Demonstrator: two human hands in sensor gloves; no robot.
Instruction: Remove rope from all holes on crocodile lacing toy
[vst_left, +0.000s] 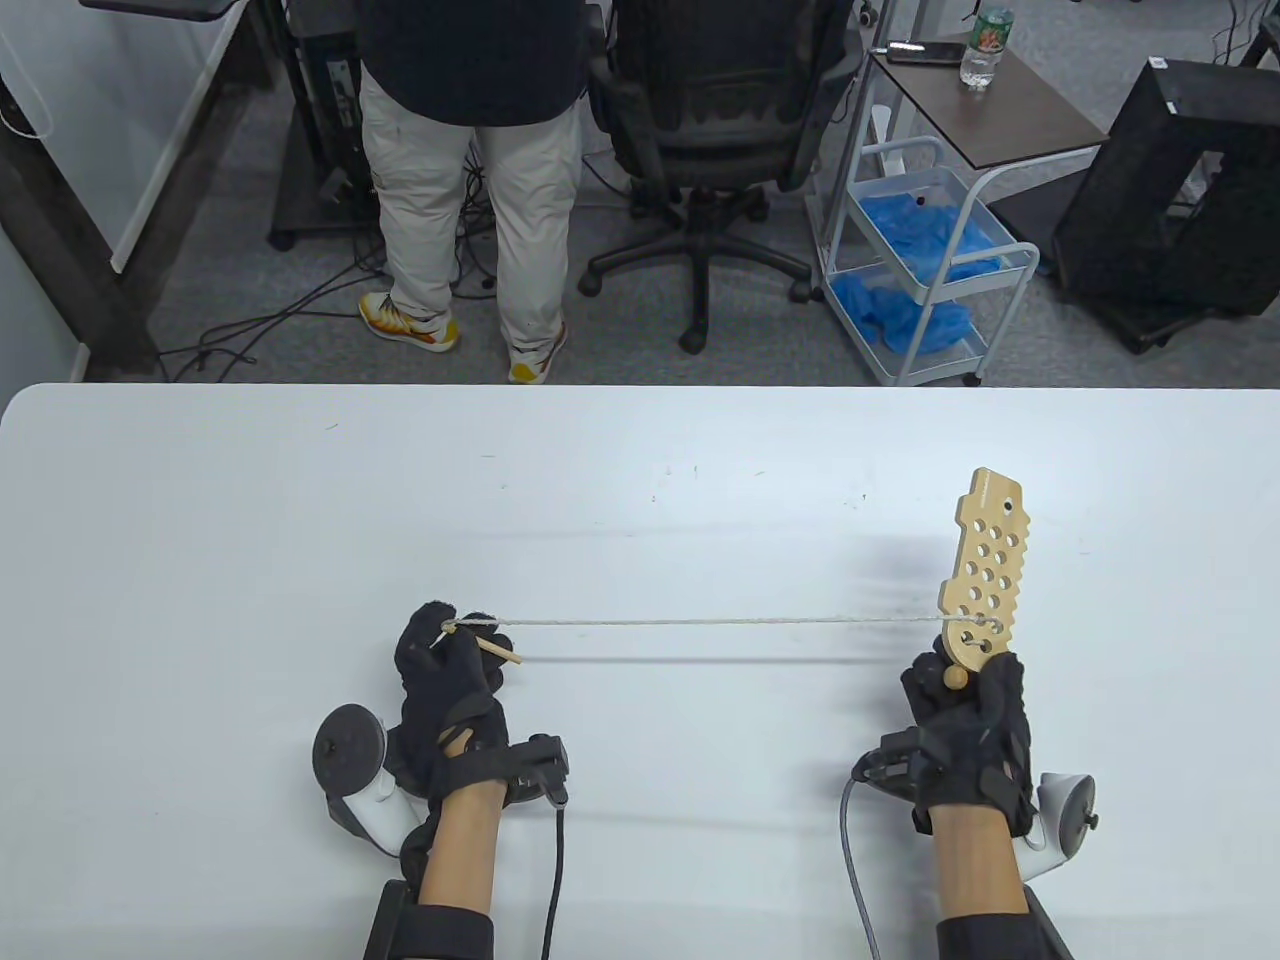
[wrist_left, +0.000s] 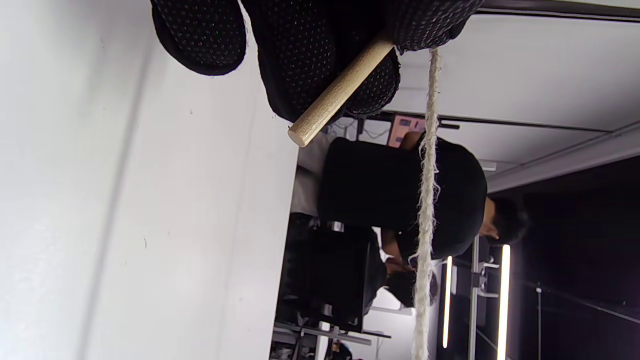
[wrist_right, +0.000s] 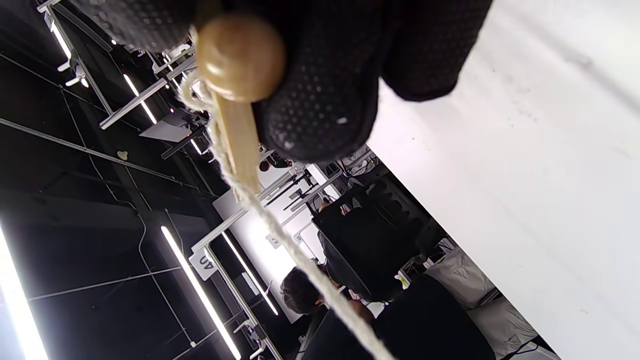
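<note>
Below, a white table (vst_left: 640, 480) fills the near half of the scene, faintly scuffed. Beyond its far edge a grey floor is seen, with a person (vst_left: 470, 180) standing, a black chair (vst_left: 715, 130), a white cart (vst_left: 925, 270) of blue cloth, and a side table bearing a bottle (vst_left: 987, 45).

At the near right, the toy (vst_left: 985, 575) is held upright by the right hand (vst_left: 965, 715), whose fingers are curled round its lower end; its holed length rises past the fingers toward the far side. From a low hole the rope (vst_left: 700, 623) is stretched taut leftward to the left hand (vst_left: 450, 670), where it is pinched together with its wooden peg (vst_left: 497, 652).
</note>
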